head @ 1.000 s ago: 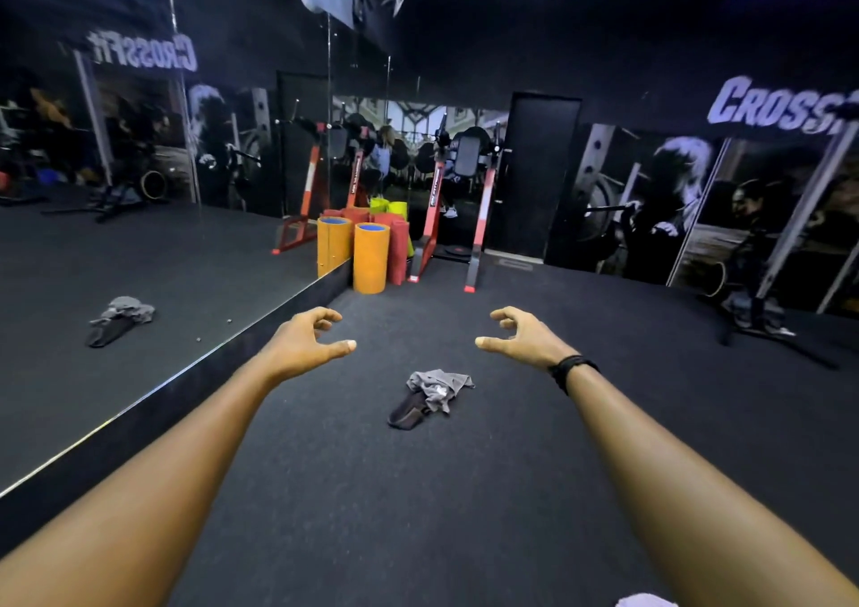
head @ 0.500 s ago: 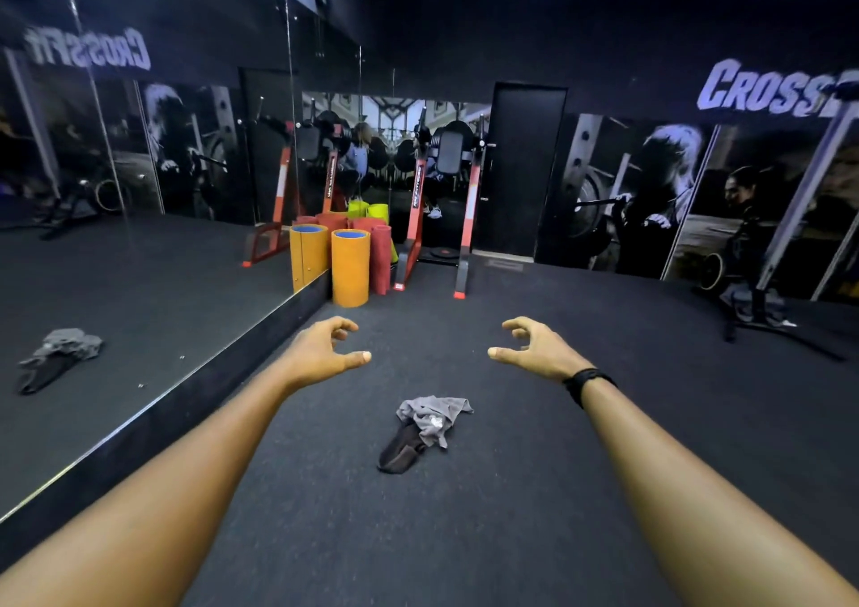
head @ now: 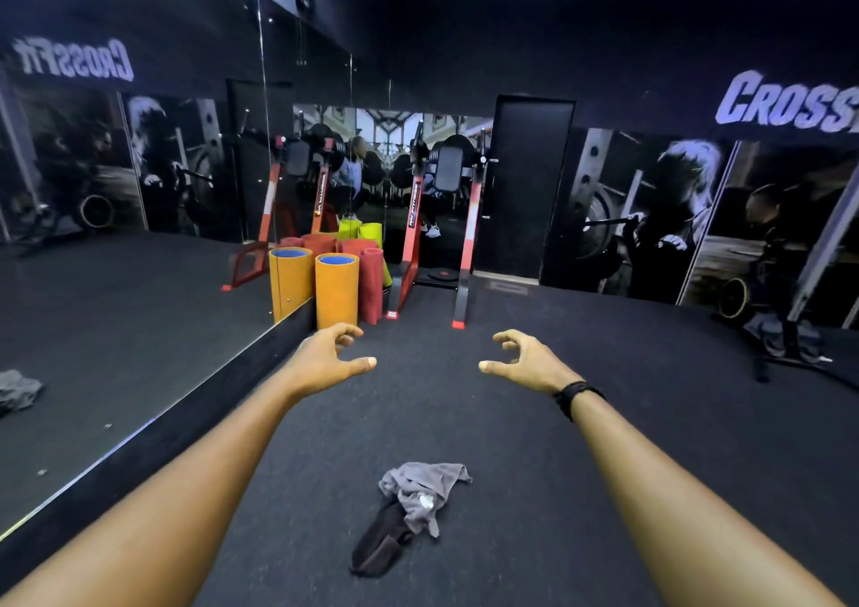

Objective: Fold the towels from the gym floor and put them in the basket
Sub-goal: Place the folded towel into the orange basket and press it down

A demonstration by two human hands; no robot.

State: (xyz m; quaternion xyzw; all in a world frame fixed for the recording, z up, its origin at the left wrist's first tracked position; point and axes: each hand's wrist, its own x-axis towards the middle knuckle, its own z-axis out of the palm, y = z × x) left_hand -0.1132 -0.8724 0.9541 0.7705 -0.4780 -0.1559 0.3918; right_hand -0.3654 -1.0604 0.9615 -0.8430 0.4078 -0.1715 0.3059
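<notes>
While both arms reach forward, the left hand [head: 327, 359] and right hand [head: 525, 361] hover with fingers loosely curled, holding nothing; a crumpled grey towel [head: 425, 490] lies on the floor [head: 604, 490] between the forearms, overlapping a dark towel [head: 379, 543].

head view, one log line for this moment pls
left hand: empty, raised | right hand: empty, raised | grey towel: crumpled on dark towel, floor | basket: not in view
</notes>
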